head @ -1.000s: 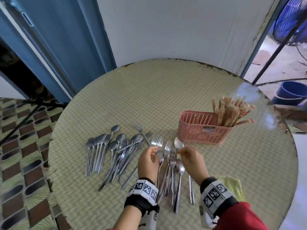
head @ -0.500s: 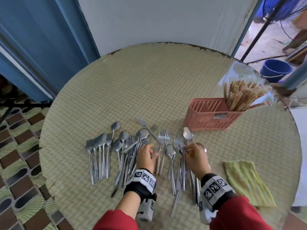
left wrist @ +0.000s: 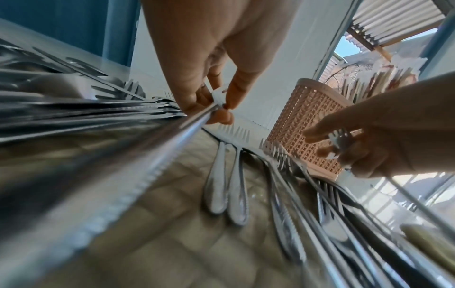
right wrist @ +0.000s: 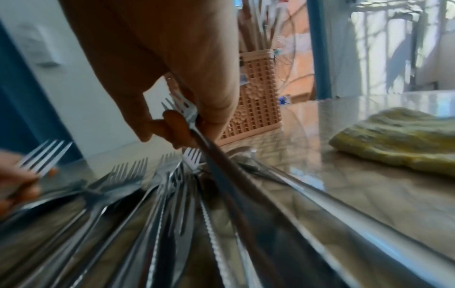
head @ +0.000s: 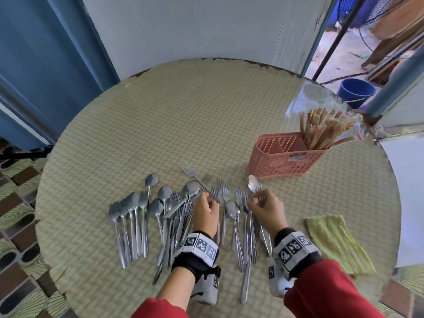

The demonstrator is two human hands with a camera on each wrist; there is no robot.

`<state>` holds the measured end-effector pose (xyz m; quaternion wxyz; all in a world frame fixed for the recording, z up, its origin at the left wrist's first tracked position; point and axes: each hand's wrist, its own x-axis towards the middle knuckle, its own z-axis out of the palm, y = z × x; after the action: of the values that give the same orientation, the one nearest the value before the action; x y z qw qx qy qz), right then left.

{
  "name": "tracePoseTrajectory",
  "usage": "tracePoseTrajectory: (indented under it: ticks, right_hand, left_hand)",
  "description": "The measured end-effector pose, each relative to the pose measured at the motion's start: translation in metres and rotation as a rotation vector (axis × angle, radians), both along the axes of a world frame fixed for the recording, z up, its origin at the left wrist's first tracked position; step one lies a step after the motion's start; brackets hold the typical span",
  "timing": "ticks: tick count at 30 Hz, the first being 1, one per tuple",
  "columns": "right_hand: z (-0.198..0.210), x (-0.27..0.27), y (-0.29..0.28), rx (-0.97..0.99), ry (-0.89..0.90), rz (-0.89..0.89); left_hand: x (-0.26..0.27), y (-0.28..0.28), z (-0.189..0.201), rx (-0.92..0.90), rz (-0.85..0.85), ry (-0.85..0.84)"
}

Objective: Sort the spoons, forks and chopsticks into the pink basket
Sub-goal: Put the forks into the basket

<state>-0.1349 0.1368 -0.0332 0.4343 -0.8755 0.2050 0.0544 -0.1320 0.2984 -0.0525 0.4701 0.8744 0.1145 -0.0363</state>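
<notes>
Many steel spoons and forks lie fanned out on the round table. The pink basket stands beyond them to the right, its right compartment full of wrapped chopsticks. My left hand pinches a fork near its head, in the middle of the pile. My right hand pinches another fork just below its tines, a little in front of the basket. Both handles still slope down into the pile.
A folded yellow-green cloth lies on the table right of my right wrist. A clear plastic bag sits behind the basket. A blue bucket stands on the floor past the table's far right edge.
Both hands have closed on forks in the pile; the left moved slightly right onto a fork's neck, and the right holds a fork's head raised.
</notes>
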Motion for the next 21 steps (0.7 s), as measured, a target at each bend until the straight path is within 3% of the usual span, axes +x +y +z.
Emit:
tracePoseTrajectory:
  ticks: [3,7,16,21]
  right_hand:
    - [0.000,0.003,0.015,-0.192,0.069,0.104]
    - [0.001,0.005,0.022,-0.306,0.111,0.115]
    - [0.015,0.005,0.003,-0.027,-0.058,-0.004]
    - [0.025,0.009,-0.015,0.027,-0.124,0.019]
  left_hand:
    - [0.011,-0.001,-0.003,-0.046,0.007,0.001]
    - [0.027,0.000,-0.005,0.001,0.013,0.025]
    - [0.060,-0.011,-0.017,0.005,-0.067,0.034]
    - [0.060,-0.015,-0.015,-0.063,0.062,0.065]
